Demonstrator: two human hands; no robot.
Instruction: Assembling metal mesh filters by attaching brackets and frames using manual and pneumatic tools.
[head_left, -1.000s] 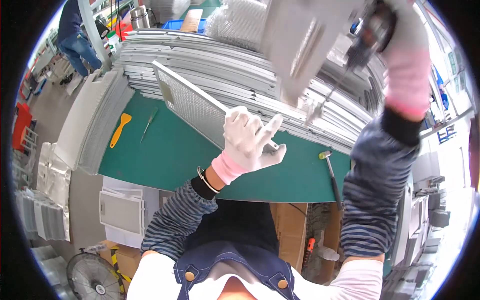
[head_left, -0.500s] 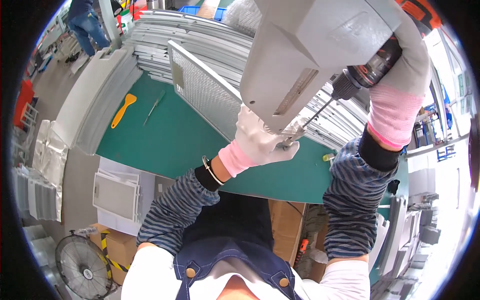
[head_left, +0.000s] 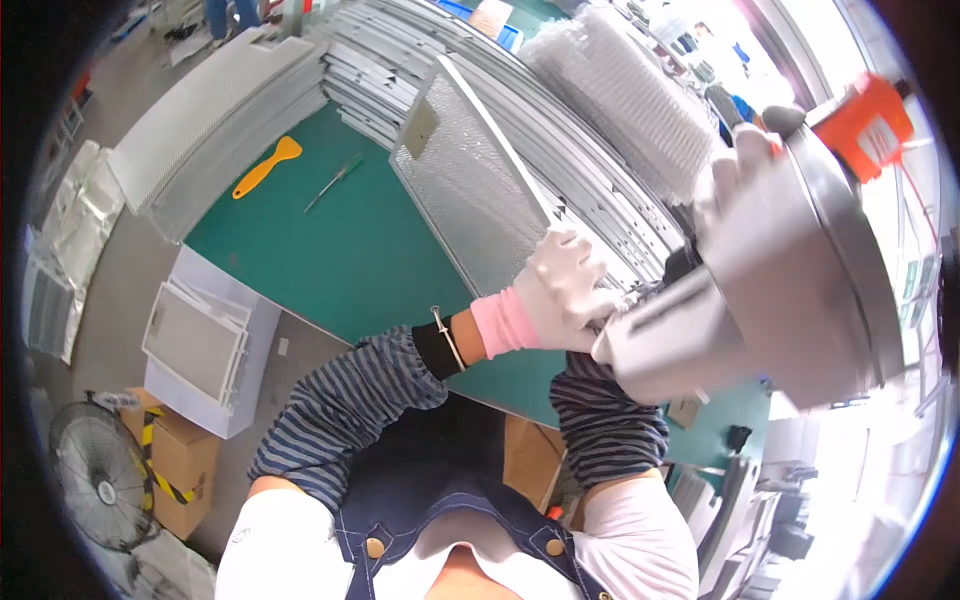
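Observation:
A large grey plastic housing (head_left: 760,290) with a slot hangs slanted above the table's right part. My left hand (head_left: 568,285), in a white glove with a pink cuff, is closed around its narrow lower end. My right hand (head_left: 735,175), gloved in white, shows beyond the housing with its fingers bent. Below it a black piece of a power drill (head_left: 684,264) shows; the housing hides the rest, and the drill's bit cannot be made out. Behind my left hand, a framed mesh panel (head_left: 470,170) leans on the green table (head_left: 290,240).
Stacked pale panels (head_left: 390,70) line the table's far side, and more mesh panels (head_left: 225,120) its left end. A yellow scraper (head_left: 268,167) and a screwdriver (head_left: 333,183) lie left. An orange block (head_left: 868,125) sits beyond the housing. A fan (head_left: 95,480) stands at lower left.
The grey housing has swung right and down, its lower end staying at my left hand. My right hand and the drill have gone behind it. The whole view has turned somewhat.

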